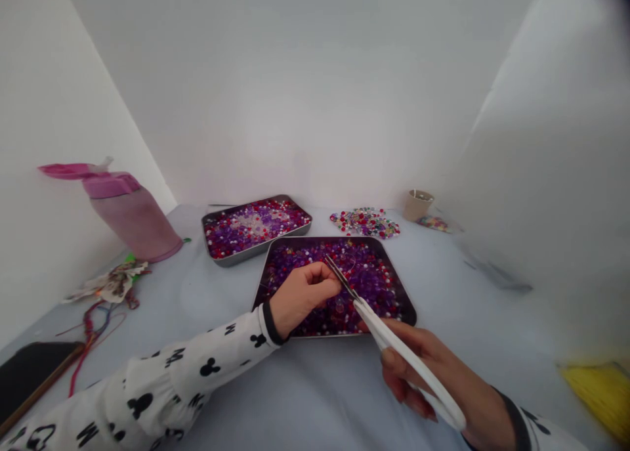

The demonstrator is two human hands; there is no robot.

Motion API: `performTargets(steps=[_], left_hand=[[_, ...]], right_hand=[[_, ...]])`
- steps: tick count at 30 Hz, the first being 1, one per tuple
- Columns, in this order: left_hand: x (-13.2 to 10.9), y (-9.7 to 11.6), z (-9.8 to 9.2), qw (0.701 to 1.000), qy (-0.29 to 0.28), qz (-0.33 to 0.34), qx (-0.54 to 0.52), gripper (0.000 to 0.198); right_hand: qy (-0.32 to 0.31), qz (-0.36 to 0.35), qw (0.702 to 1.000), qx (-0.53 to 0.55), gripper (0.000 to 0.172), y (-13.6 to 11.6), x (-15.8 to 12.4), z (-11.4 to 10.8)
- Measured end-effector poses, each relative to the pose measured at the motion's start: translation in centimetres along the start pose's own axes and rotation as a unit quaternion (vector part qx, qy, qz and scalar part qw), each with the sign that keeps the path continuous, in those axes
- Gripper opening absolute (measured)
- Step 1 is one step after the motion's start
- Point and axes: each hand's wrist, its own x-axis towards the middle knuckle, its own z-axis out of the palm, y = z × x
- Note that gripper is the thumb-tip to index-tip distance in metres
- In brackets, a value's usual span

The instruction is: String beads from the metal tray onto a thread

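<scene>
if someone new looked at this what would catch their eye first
Probably the white-handled scissors in the right hand, their blades close beside the left hand, over the front tray of purple and red beads. Next, perhaps, the pink bottle at far left, its lid flipped up, and a second bead tray behind the first, to its left.

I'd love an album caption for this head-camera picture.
Scissors in the right hand, beside a closed left hand, above a tray of red, purple and white beads.
</scene>
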Motion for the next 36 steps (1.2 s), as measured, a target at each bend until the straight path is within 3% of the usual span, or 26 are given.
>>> performTargets(steps=[17,30,36], left_hand=[[-0.2,0.3,0.1,1.000,0.001,-0.010,-0.016,0.010],[0.0,0.2,-0.1,0.999,-0.019,-0.018,-0.045,0.014],[0.3,-0.3,-0.3,0.995,-0.032,-0.041,-0.091,0.019]], right_hand=[[-0.017,-0.003,1.000,0.026,0.058,0.4,0.3,-0.1],[-0.009,-0.019,1.000,0.010,0.064,0.2,0.2,-0.3],[0.087,-0.062,0.994,-0.011,0.063,-1.2,-0.4,-0.7]])
